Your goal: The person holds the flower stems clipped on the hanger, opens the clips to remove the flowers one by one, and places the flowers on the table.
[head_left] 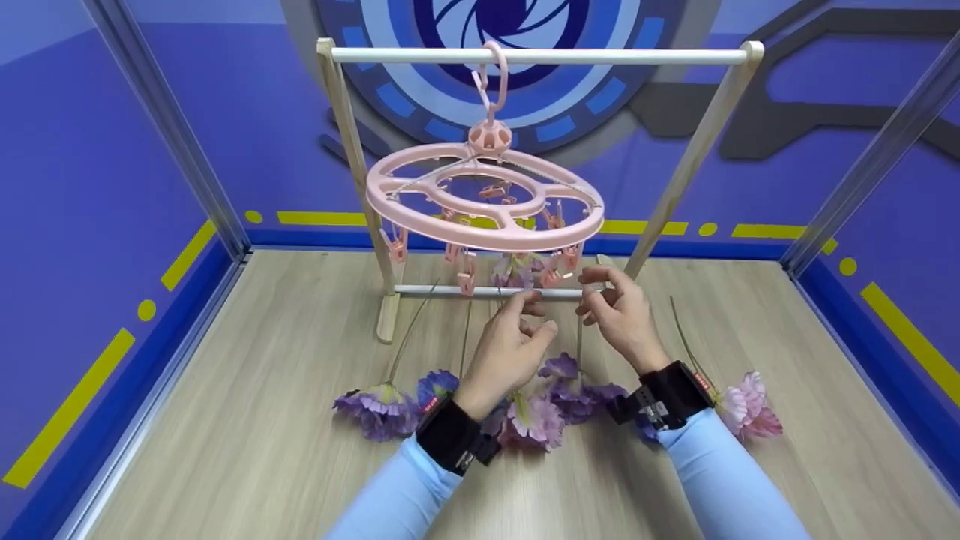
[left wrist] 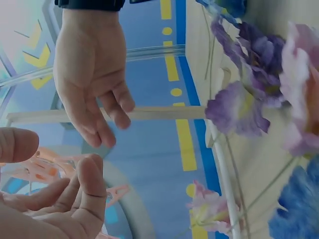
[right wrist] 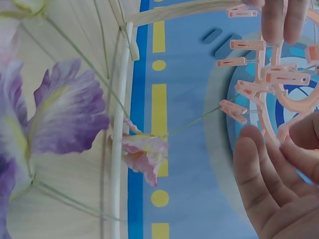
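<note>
A pink round clip hanger (head_left: 551, 238) hangs by its hook from a white rail. From one of its clips (right wrist: 233, 111) a pale pink flower (right wrist: 144, 149) hangs head down by its thin green stem. My left hand (head_left: 510, 349) is just below the hanger's near rim, its fingers loosely bent around nothing visible. To the right, my right hand (head_left: 619, 311) is raised beside the rim's clips (head_left: 559, 270), fingers bent and apart, with nothing seen in them. Whether its fingertips touch a clip is hard to tell. Below both hands lies a purple flower (head_left: 577, 394).
A wooden stand (head_left: 694, 161) holds the rail (head_left: 637, 57). On the tabletop (head_left: 247, 420) lie more flowers: a purple one (head_left: 379, 409) at left, a pink one (head_left: 536, 420) in the middle and a light pink one (head_left: 750, 405) at right. Blue printed walls (head_left: 225, 97) enclose the table.
</note>
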Tool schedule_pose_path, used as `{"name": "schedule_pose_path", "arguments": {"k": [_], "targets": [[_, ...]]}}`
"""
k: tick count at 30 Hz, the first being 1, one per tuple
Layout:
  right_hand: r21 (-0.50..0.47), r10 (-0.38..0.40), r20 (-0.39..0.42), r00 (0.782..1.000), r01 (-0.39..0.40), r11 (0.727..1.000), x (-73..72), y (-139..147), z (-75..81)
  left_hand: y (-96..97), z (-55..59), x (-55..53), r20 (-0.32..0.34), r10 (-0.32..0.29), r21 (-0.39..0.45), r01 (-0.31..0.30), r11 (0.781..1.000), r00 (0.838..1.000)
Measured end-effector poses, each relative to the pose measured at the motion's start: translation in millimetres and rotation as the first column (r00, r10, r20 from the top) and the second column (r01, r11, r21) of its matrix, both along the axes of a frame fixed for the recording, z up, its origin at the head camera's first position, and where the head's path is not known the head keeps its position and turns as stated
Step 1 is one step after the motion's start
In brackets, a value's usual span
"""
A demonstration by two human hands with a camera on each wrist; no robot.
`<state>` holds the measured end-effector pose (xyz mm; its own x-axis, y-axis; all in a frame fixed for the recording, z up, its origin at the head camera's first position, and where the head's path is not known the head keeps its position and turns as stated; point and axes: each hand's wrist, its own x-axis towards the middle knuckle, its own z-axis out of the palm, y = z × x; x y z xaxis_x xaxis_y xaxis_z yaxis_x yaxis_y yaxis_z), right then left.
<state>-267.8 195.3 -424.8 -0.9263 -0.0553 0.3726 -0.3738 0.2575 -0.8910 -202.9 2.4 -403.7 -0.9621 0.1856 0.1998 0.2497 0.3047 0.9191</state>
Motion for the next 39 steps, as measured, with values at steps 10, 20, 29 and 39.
{"name": "schedule_pose_path", "arguments": {"k": [10, 20, 29, 39], "targets": [[-0.069, -0.047, 0.016, 0.999, 0.048, 0.996, -11.9, -14, 8.7, 7.7, 1.2, 10.1, 0.048, -0.042, -0.023, 0.043, 0.999, 0.998], [-0.026, -0.053, -0.011, 0.999, 0.052, 0.998, -12.5, -19, 15.4, 4.1, 1.1, 12.2, -0.028, -0.013, 0.010, 0.013, 1.000, 1.000], [-0.004, -0.067, -0.021, 0.998, 0.067, 0.998, -15.9, -24, 18.2, 8.2, -1.7, 4.6, -0.107, 0.003, 0.056, 0.003, 0.998, 0.994], [0.032, -0.054, -0.076, 0.996, 0.056, 0.998, -13.3, -28, 19.7, 7.5, -2.6, 0.5, -0.109, 0.056, 0.076, -0.048, 0.996, 0.992]]}}
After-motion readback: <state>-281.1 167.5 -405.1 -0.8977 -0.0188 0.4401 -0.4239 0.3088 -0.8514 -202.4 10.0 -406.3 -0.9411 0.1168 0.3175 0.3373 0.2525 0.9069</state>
